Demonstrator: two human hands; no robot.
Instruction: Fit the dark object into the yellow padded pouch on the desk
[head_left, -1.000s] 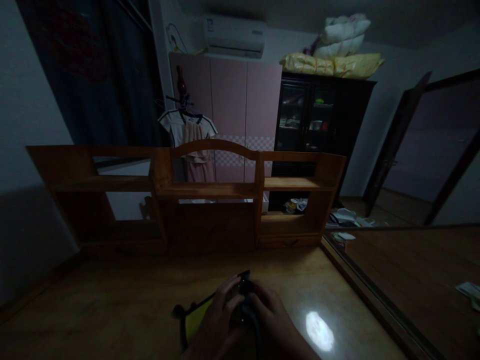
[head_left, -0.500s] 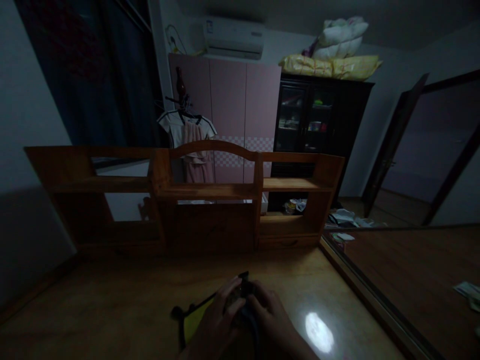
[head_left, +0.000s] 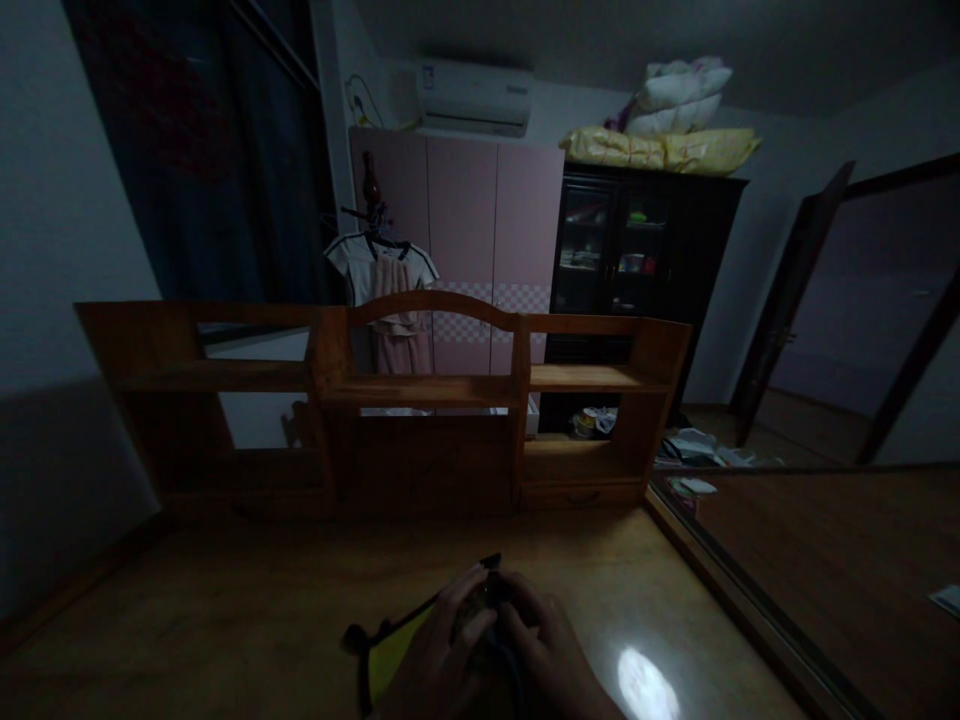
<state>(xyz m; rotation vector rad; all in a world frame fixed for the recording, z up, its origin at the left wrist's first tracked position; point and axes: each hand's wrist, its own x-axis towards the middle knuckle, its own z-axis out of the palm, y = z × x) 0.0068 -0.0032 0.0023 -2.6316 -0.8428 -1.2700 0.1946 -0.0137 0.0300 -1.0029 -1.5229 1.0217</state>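
My left hand (head_left: 442, 650) and my right hand (head_left: 544, 635) are close together at the bottom middle of the head view. The fingers of both are curled around a yellow-green thing with black edging (head_left: 388, 655). It has a round dark knob at its left corner and a black tip sticking up beyond my fingers. Both hands grip its dark upper part, most of which they cover. What kind of thing it is I cannot make out in the dim light. It lies over or on the wooden surface (head_left: 247, 600).
A wooden shelf unit (head_left: 427, 390) stands across the far edge of the surface. A raised rail (head_left: 720, 570) runs along the right side. Behind are a pink wardrobe (head_left: 461, 215), a dark cabinet (head_left: 690, 240) and an open door (head_left: 795, 290).
The view has tipped up slightly, so the room sits lower in the frame. Both hands keep hold of the yellow-green thing, with only small finger shifts.
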